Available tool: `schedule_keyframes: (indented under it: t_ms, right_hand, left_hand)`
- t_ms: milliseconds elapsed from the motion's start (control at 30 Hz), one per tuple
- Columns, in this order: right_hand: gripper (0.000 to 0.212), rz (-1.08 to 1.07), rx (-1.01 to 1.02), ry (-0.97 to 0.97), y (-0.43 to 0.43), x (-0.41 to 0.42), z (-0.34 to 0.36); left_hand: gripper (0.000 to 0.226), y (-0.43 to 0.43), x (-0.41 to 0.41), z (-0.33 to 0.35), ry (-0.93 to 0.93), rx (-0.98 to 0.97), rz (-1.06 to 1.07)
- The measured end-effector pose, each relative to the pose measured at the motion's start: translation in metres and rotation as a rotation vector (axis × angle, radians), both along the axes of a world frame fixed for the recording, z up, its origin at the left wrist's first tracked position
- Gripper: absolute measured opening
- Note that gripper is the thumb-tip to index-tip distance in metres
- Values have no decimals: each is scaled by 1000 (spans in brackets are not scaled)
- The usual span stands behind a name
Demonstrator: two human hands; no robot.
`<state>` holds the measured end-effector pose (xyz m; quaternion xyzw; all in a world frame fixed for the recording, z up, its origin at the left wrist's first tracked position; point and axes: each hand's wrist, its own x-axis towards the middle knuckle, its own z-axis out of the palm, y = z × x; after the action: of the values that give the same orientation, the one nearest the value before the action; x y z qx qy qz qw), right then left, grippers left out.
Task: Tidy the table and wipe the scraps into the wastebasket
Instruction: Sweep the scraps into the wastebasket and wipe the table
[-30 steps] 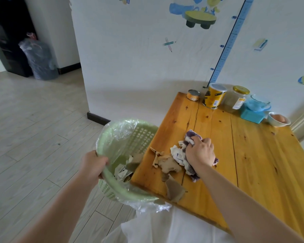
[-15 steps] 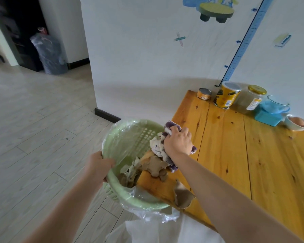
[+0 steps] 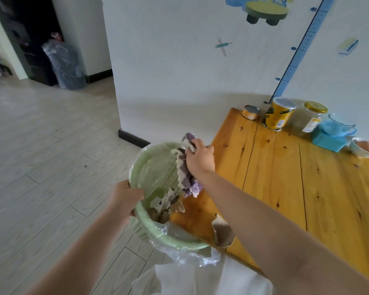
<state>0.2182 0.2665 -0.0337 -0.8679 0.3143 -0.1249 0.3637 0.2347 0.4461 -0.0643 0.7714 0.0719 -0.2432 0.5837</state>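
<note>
— Where is the wastebasket (image 3: 175, 241)?

— Pulled in against the left edge of the worktop (image 3: 285, 188), tipped toward it, with a clear liner (image 3: 200, 256) hanging over its rim. The left hand (image 3: 126, 196) grips the rim on the near left side, fingers curled over it.

— And the right hand (image 3: 199, 160)?

— Clenched round a purple and white cloth (image 3: 184, 173), right at the worktop's edge. The cloth hangs down over the mouth of the wastebasket.

— The scraps (image 3: 162, 207)?

— Most lie in a heap inside the wastebasket, against the worktop side. One brown scrap (image 3: 222, 232) sits on the near edge of the worktop, just under the right forearm.

— Anything else up there?

— Along the wall, well apart from the hands: a small tin (image 3: 251, 112), a yellow can (image 3: 278, 117), a glass jar (image 3: 309, 119) and a bowl (image 3: 363, 147).
</note>
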Motion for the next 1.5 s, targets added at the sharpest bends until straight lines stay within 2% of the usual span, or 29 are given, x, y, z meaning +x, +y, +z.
schedule_keyframes:
  t_ms: [167, 333, 467, 567, 667, 1000, 1100, 1200, 1300, 1367, 1433, 1500]
  right_hand:
    - [37, -97, 52, -123, -45, -25, 24]
    - [29, -15, -48, 16, -55, -92, 25]
    - [31, -3, -236, 120, -19, -120, -9]
    - [33, -75, -369, 76, -3, -114, -22]
    - [30, -136, -333, 2, 2, -92, -25]
    - [27, -185, -292, -54, 31, -25, -26]
    - [28, -191, -243, -157, 48, -13, -29]
    - [31, -126, -121, -311, 61, -10, -29]
    - [33, -22, 82, -358, 60, -14, -22]
    - [34, -12, 109, -397, 48, -21, -12]
    - [33, -22, -37, -425, 24, -29, 0]
    - [31, -26, -285, -351, -13, -42, 7]
  left_hand:
    - [23, 6, -3, -2, -8, 18, -17]
    - [14, 12, -5, -3, -11, -8, -13]
    - [16, 9, -9, -1, -19, -14, -14]
    - [15, 10, -11, 0, -3, -13, -19]
    - [18, 11, -11, -1, 6, -26, -13]
    - [16, 13, -2, -8, 7, -31, -1]
    - [18, 11, -1, -9, 9, -28, 12]
    - [19, 11, 0, -10, 16, -30, 23]
    - [20, 12, 1, -9, 9, -28, 27]
    - [19, 13, 0, -9, 1, -37, 27]
    - [18, 13, 0, -9, -2, -48, 31]
    - [16, 13, 1, -10, 1, -36, 35]
